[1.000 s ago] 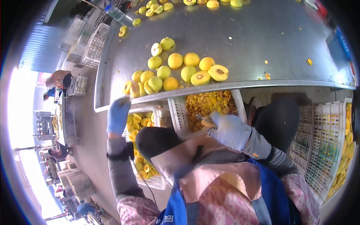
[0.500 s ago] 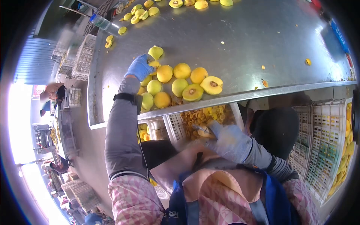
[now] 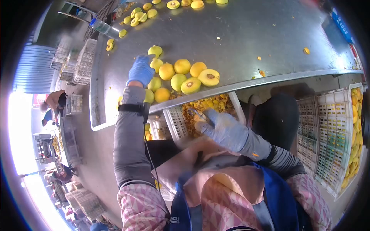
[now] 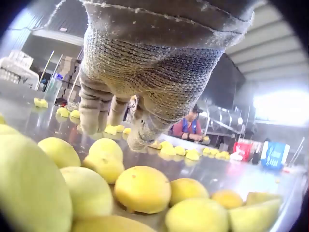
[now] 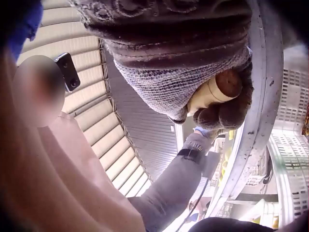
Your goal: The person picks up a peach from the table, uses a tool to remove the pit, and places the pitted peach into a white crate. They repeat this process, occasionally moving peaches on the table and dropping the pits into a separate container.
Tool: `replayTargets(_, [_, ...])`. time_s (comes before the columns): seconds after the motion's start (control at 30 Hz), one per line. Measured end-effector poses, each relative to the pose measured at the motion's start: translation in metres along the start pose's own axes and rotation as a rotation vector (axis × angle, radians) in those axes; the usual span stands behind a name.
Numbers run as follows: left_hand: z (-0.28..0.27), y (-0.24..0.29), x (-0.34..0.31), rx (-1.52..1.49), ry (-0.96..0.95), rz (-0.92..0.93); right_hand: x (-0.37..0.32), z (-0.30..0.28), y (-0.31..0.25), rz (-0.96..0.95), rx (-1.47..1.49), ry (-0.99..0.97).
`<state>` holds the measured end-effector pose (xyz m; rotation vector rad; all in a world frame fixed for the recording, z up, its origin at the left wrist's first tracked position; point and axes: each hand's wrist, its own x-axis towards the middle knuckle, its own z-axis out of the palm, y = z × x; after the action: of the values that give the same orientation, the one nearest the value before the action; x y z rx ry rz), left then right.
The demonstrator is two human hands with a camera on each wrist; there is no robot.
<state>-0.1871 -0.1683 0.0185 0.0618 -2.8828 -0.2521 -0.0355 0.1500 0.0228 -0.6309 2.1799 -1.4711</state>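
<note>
In the head view my left hand (image 3: 140,71), in a blue glove, reaches over the steel table. Its fingertips are right at a yellow-green peach piece (image 3: 156,64) on the left side of a cluster of peaches (image 3: 166,71). The left wrist view shows these fingers (image 4: 140,135) pointing down, thumb and fingers apart, above the peaches (image 4: 142,188). Over a crate of peach scraps, my gloved right hand (image 3: 227,129) grips a tool (image 3: 200,117) with a metal end. Its round wooden handle (image 5: 215,92) shows between the curled fingers in the right wrist view.
The table's raised metal edge (image 3: 227,88) runs between me and the cluster. Below it stands the scrap crate (image 3: 175,123); white crates (image 3: 335,127) with peaches are at the right. A bottle (image 3: 104,27) lies at the far left. Across the table is another person (image 4: 189,126).
My left hand has moved from the table's front left edge, above the peach crate, up and inward to the peach cluster. The right hand stays over the scraps with the tool.
</note>
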Motion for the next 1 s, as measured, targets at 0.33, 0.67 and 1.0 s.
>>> replayTargets(0.33, [-0.001,0.018,0.015,0.155,-0.546,0.034,-0.002,-0.008,-0.003,-0.048,-0.037,0.057])
replayTargets(0.67, [-0.028,0.093,-0.118,-1.942,-0.318,-0.414,-0.006,-0.012,-0.003,-0.101,0.134,0.116])
replayTargets(1.0, [-0.013,0.145,-0.172,-1.965,-0.136,-0.593,-0.007,-0.003,-0.003,-0.119,0.335,0.198])
